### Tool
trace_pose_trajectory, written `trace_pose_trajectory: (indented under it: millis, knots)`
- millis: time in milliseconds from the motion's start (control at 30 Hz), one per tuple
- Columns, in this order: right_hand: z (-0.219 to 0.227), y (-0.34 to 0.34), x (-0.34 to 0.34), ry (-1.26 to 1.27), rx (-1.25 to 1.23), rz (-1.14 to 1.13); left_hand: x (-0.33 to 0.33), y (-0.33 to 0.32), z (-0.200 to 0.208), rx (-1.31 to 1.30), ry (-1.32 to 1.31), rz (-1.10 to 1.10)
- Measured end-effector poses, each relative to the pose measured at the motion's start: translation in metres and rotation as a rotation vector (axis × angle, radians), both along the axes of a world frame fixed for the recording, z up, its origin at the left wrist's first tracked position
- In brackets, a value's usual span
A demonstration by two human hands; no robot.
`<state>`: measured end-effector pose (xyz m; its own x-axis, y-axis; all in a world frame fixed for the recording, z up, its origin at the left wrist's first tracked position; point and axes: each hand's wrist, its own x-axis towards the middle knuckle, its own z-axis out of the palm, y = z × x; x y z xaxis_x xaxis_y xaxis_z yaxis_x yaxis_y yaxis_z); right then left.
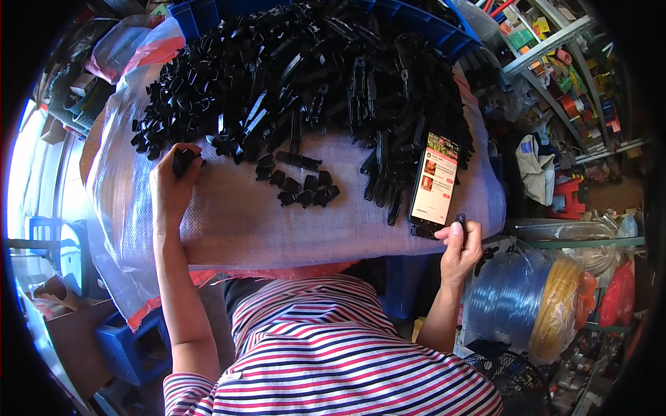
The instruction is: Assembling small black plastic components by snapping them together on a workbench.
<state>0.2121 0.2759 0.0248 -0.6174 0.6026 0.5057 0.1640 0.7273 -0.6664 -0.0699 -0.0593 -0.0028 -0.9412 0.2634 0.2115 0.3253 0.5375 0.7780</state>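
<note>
Our left hand (pixel 170 182) reaches up along the left side of the woven white sack (pixel 243 222) spread before us, forearm nearly straight, fingers curled shut around a small black plastic piece (pixel 184 159) at the near edge of the big heap of black plastic parts (pixel 305 76). Our right hand (pixel 459 246) is bent up at the elbow by the sack's right near corner, thumb raised, fingers loosely closed on a small black part (pixel 460 220) just beside the lower end of a lit phone (pixel 434 182) lying on the sack. A short row of small black pieces (pixel 305 188) lies apart from the heap, between the hands. The bare sack cloth runs wide below that row to the near edge; a blue crate (pixel 430 28) borders the heap at the far side, and a roll of clear hose (pixel 510 295) stands close under the right hand
</note>
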Motion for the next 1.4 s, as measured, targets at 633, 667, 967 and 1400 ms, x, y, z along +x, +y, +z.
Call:
trace_pose_trajectory:
  millis: [633,667,967,1400]
  knots:
    - [-0.008,0.001,-0.002,0.009,0.006,-0.001,0.004,0.004,0.004,0.037,0.078,0.02]
    - [-0.008,0.0,-0.002,0.012,0.005,-0.012,0.004,0.003,0.005,0.037,0.079,0.022]
    - [-0.007,0.0,-0.004,0.02,0.017,-0.034,0.003,0.002,0.002,0.049,0.079,0.008]
    - [-0.011,0.001,-0.004,0.025,0.026,-0.061,0.003,0.002,0.002,0.05,0.086,0.003]
